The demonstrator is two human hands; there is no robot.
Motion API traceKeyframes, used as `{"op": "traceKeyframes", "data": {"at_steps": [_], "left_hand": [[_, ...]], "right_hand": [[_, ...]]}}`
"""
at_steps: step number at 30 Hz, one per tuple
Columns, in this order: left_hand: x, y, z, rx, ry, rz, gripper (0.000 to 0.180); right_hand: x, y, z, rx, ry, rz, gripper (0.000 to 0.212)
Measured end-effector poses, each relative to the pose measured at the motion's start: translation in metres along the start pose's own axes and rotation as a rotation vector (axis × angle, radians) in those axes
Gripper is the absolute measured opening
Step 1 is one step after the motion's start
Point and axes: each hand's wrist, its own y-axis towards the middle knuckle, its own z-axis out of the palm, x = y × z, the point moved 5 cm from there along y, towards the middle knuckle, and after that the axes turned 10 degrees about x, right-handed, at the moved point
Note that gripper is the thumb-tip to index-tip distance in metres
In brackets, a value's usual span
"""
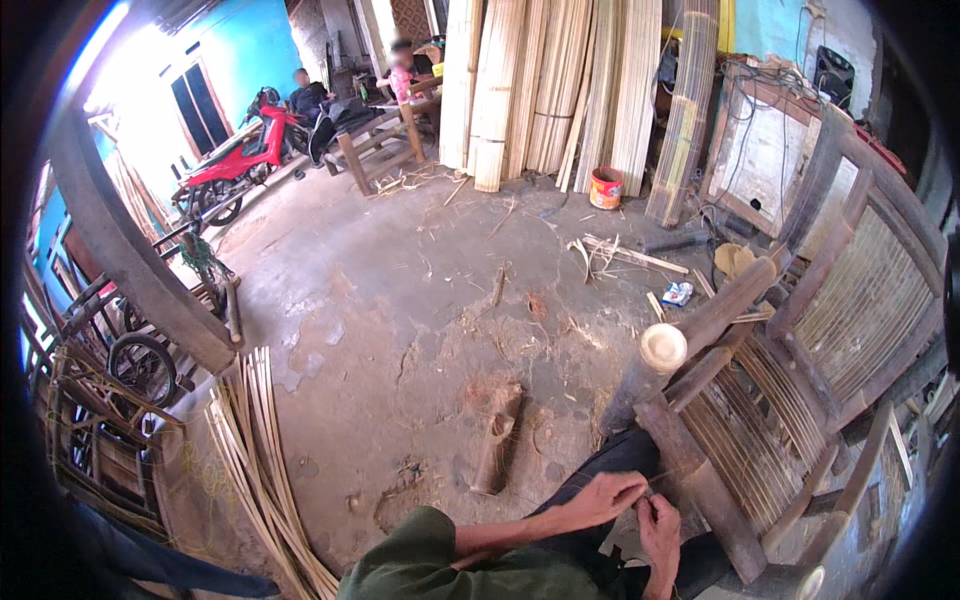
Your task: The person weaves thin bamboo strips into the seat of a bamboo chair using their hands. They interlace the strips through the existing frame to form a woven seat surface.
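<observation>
My left hand point(605, 497) reaches in from the left, its fingers pinched together beside the chair's front rail. Just to its right and slightly lower, my right hand point(660, 530) is also closed in a pinch, the fingertips of both nearly meeting. Whatever they hold is too fine to make out. Right beside them stands a bamboo chair point(750, 430) with a slatted seat and backrest. Its thick front post ends in a pale cut top point(663, 348). On the floor ahead of my hands lies a short brown bamboo piece point(495, 450).
Long bamboo strips point(255, 470) lie on the floor at left, near a concrete pillar point(130, 240). Slatted bamboo panels point(550, 95) lean at the back, with an orange-red can point(605, 188) before them. Two people sit near a red motorbike point(240, 155) and a wooden bench point(380, 150).
</observation>
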Motion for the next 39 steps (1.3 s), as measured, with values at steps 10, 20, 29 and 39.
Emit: {"op": "traceKeyframes", "data": {"at_steps": [10,20,29,39], "left_hand": [[0.047,-0.013,-0.059,-0.239,0.184,-0.270,0.019],[0.021,-0.021,-0.127,-0.485,0.914,-0.061,0.015],[0.007,-0.001,-0.001,-0.003,-0.103,-0.114,0.019],[0.025,0.009,-0.070,-0.167,-0.086,-0.257,0.018]], "right_hand": [[-0.005,-0.043,-0.033,0.107,0.175,0.226,0.036],[-0.052,-0.070,-0.070,-0.089,0.017,0.230,0.041],[0.010,0.007,0.004,-0.002,0.061,-0.049,0.024],[-0.037,-0.038,-0.039,0.007,0.224,0.147,0.025]]}}
